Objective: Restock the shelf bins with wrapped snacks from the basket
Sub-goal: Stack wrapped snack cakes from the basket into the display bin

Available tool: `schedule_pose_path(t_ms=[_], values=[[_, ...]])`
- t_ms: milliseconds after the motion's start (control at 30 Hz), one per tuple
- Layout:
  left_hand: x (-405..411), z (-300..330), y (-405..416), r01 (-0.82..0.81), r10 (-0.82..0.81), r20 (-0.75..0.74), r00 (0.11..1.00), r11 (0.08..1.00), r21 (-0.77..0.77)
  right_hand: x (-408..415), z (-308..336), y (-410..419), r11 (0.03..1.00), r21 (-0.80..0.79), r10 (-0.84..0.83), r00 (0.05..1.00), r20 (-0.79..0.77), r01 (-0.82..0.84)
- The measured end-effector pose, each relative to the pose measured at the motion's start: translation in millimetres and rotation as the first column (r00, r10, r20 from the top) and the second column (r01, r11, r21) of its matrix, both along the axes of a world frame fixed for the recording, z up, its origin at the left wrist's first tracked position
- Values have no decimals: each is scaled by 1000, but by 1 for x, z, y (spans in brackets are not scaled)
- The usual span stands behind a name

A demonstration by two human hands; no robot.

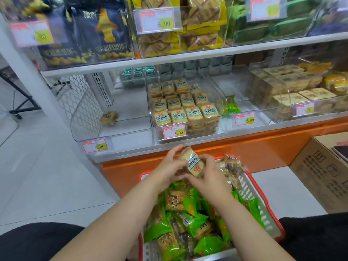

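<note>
Both hands meet above the far end of the red-rimmed grey basket (pixel 252 193). My left hand (pixel 169 166) and my right hand (pixel 209 172) together grip a small stack of yellow wrapped snacks (pixel 193 161), tilted on edge. The basket is full of green wrapped snacks (pixel 195 219), with a few brown ones (pixel 231 162) at its far end. On the lower shelf, the middle clear bin (pixel 186 110) is packed with the same yellow snacks. The left clear bin (pixel 113 125) holds a single yellow snack (pixel 109 117).
A third clear bin (pixel 243 108) with a couple of green snacks stands right of the middle bin, then a bin of beige packets (pixel 293 93). A cardboard box (pixel 320 170) sits on the floor at right. Upper shelf bins are full. An orange shelf base (pixel 226 153) runs behind the basket.
</note>
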State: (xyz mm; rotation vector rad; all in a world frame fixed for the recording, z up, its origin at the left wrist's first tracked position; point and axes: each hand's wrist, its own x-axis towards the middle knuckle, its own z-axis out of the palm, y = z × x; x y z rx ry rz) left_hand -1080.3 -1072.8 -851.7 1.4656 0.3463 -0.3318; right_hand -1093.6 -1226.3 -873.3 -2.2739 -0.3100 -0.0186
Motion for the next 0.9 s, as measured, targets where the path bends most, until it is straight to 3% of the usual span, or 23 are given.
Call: schedule_pose_path(t_ms=[167,267,333,533,600,633,700,767,833,900], values=[[-3,50,13,272,-277,-4,961,939,211,16,44,-11,991,-33,132,991,-24,-133],[5,71,17,243,-257,21,966,934,261,25,80,-12,962,-128,241,970,-4,-240],[9,82,13,182,-199,60,978,960,212,36,102,-13,967,-144,213,977,16,-209],[30,96,-14,59,-63,101,993,997,50,77,137,-25,999,3,49,990,-135,-49],[38,96,-23,59,-75,171,982,993,98,94,134,-27,985,171,43,971,-234,-3],[43,95,-24,52,-101,237,966,978,202,103,132,-28,969,245,46,961,-272,23],[52,97,-21,40,-239,365,900,878,477,123,128,-31,943,331,74,946,-315,36],[64,101,-17,-44,-401,408,820,666,745,139,125,-31,914,404,113,943,-313,24],[78,103,-13,-174,-443,424,790,501,848,150,128,-30,883,469,127,947,-294,28],[95,103,-12,-238,-404,463,789,493,836,159,131,-30,896,444,82,978,-192,12]])
